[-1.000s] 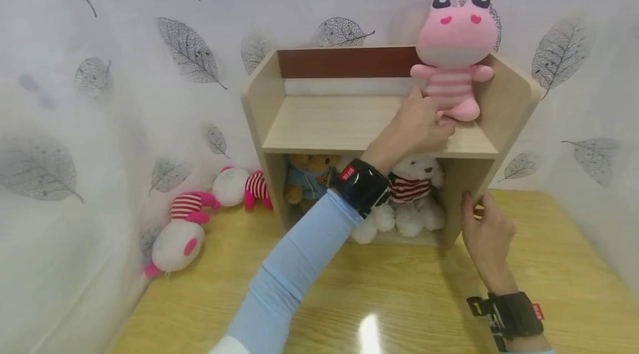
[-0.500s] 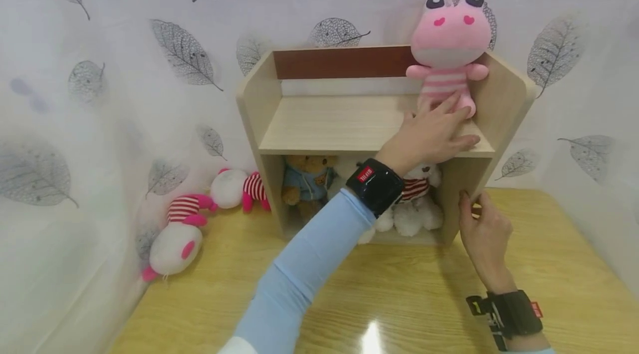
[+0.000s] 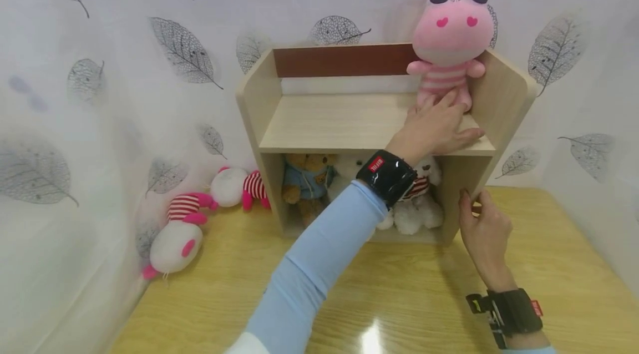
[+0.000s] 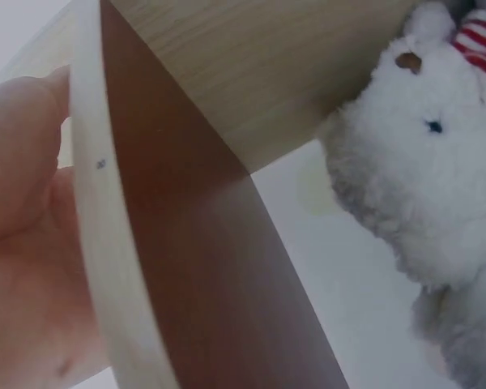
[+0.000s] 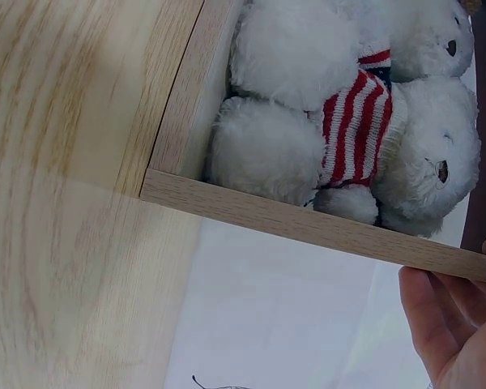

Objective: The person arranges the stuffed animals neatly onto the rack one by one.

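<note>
We see the pink plush toy [image 3: 451, 35] sitting upright at the right end of the upper board [image 3: 339, 121], its head rising above the top of the wooden shelf unit [image 3: 254, 107]. Our left hand [image 3: 436, 126] reaches across to it with fingers loosely spread and nearly straight; they lie over its legs without closing round anything, and the thumb points out to the right near the board's front edge. With our right hand [image 3: 486, 232] we hold the right side panel [image 5: 308, 223] low down, thumb and fingers pinching its edge. In the lower compartment we find a brown bear in a blue hoodie [image 3: 309, 185] and, to its right, white plush toys, one in a red-striped knit [image 5: 356, 126]; our forearm partly hides them. Left of the unit, two pink-and-white toys [image 3: 175, 246] lie on the surface [image 3: 224, 287], against the leaf-patterned backdrop [image 3: 120, 143].
</note>
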Available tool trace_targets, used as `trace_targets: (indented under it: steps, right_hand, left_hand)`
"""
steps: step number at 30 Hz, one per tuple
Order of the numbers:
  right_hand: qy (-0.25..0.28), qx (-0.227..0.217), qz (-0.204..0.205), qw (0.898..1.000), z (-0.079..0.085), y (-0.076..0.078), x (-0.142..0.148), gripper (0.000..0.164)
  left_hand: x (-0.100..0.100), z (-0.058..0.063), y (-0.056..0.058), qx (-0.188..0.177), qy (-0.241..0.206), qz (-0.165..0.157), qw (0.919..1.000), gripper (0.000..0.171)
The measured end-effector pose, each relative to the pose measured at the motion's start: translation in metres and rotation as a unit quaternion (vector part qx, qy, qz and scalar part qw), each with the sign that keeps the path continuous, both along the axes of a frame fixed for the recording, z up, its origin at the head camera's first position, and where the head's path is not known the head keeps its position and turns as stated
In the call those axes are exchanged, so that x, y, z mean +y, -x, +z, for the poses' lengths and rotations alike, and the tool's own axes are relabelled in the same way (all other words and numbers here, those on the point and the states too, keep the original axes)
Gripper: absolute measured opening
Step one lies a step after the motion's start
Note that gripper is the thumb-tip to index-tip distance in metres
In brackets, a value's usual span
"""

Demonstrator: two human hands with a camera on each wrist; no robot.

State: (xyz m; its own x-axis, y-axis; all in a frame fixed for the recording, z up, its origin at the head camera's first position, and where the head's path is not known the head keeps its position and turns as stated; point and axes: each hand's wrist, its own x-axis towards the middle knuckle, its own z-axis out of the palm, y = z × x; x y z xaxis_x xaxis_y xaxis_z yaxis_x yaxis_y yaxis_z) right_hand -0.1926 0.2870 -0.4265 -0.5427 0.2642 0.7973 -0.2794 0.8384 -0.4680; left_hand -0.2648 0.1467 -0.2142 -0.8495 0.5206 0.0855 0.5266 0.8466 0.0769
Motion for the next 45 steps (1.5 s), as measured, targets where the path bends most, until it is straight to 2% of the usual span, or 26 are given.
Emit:
trace_targets:
  steps: [3,7,9,11,13,17,20,22,25,32,38,42,45]
  right_hand:
    - [-0.003,0.002,0.0,1.0,0.001,-0.001,0.001,0.023]
    - [0.003,-0.006,0.002,1.0,0.002,-0.002,0.002,0.022]
    - [0.005,-0.011,0.003,1.0,0.002,-0.003,0.003,0.021]
    - [0.006,-0.013,0.008,1.0,0.002,-0.003,0.003,0.021]
    - [0.004,-0.008,0.014,1.0,0.001,-0.003,0.003,0.02]
    - [-0.002,0.002,0.02,1.0,-0.001,-0.004,0.004,0.017]
    - [-0.006,0.001,0.016,1.0,-0.001,-0.004,0.003,0.017]
    - [-0.01,-0.004,0.012,1.0,-0.001,-0.004,0.003,0.018]
    - [-0.007,-0.008,0.008,1.0,0.0,-0.004,0.002,0.02]
    - [-0.01,-0.006,0.016,1.0,0.003,-0.001,0.004,0.02]
    - [-0.006,-0.003,0.01,1.0,0.002,-0.001,0.003,0.02]
    - [0.0,0.001,0.008,1.0,0.002,-0.001,0.002,0.02]
    - [0.003,0.0,0.008,1.0,0.002,0.0,0.001,0.02]
  left_hand:
    - [-0.004,0.001,-0.002,-0.001,-0.032,-0.012,0.9994,0.066]
    - [-0.015,0.001,-0.01,0.016,-0.07,-0.043,0.9965,0.049]
    - [-0.023,-0.001,-0.017,0.037,-0.09,-0.071,0.9927,0.046]
    - [-0.033,-0.005,-0.027,0.065,-0.119,-0.109,0.9848,0.042]
    - [-0.044,-0.012,-0.04,0.097,-0.152,-0.154,0.9715,0.04]
    - [-0.065,-0.032,-0.067,0.174,-0.212,-0.238,0.9317,0.033]
    - [-0.078,-0.053,-0.086,0.22,-0.231,-0.281,0.9054,0.029]
    - [-0.088,-0.069,-0.096,0.235,-0.226,-0.292,0.8992,0.029]
    - [-0.102,-0.093,-0.106,0.249,-0.218,-0.293,0.8971,0.031]
    - [-0.136,-0.138,-0.12,0.221,-0.208,-0.276,0.9119,0.054]
    - [-0.161,-0.159,-0.131,0.21,-0.19,-0.261,0.9227,0.056]
    - [-0.175,-0.169,-0.133,0.206,-0.186,-0.249,0.9281,0.056]
    - [-0.188,-0.176,-0.134,0.185,-0.188,-0.233,0.9361,0.056]
